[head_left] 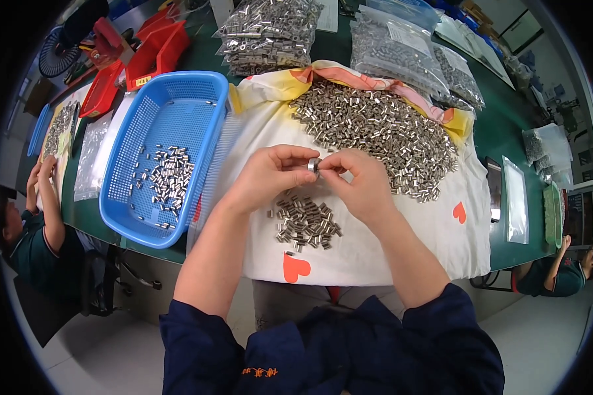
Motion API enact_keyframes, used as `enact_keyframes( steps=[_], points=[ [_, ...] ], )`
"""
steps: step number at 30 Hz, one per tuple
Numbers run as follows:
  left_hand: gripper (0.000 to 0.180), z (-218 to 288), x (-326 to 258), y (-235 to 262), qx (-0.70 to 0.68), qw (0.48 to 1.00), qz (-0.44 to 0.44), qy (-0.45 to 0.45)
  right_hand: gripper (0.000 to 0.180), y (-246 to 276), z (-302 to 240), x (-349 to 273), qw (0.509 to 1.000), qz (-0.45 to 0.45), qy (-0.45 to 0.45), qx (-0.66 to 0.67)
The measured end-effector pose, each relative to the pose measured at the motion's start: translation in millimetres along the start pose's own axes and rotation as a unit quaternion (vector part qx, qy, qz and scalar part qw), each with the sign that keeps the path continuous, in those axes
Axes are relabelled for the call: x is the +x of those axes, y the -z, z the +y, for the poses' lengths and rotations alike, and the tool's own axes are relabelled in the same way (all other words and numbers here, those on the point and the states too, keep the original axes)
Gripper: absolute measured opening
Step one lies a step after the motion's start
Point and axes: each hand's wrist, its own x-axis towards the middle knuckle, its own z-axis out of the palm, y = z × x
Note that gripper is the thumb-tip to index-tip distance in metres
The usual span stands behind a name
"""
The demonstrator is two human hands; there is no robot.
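My left hand (pixel 270 176) pinches a small silver metal ring (pixel 312 164) between thumb and fingers. My right hand (pixel 361 184) meets it from the other side, its thumb and forefinger closed at the ring's edge; whatever they grip is too small to make out. Just below both hands lies a small pile of short metal cylinders (pixel 304 222) on a white cloth (pixel 402 243) with red hearts. A much larger heap of the same kind of cylinders (pixel 382 135) spreads beyond my right hand, against the cloth's bunched yellow and pink edge.
To the left stands a blue plastic basket (pixel 115 191) with loose cylinders inside. Bags of metal parts (pixel 267 33) and more filled bags (pixel 398 49) line the back of the green table. Red bins (pixel 158 56) are at the far left. Co-workers sit at either side.
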Motion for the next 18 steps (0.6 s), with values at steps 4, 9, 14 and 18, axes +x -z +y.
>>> enact_keyframes(
  steps=[4, 9, 14, 18],
  points=[
    [0.035, -4, 1, -2, 0.007, 1.000, 0.009, 0.000, 0.004, -9, 2, -3, 0.981, 0.066, 0.127, -0.134],
    [0.036, -1, -2, -1, 0.026, 1.000, 0.012, -0.002, 0.007, 2, 2, 1, 0.999, -0.007, 0.027, -0.036],
    [0.033, 5, -7, -3, 0.017, 0.999, -0.036, 0.015, 0.014, 9, -1, 4, 0.993, -0.072, -0.089, 0.030],
    [0.032, 3, -8, -1, 0.054, 0.996, -0.066, 0.025, 0.013, 22, 25, 11, 0.996, -0.014, -0.066, -0.049]
  ],
)
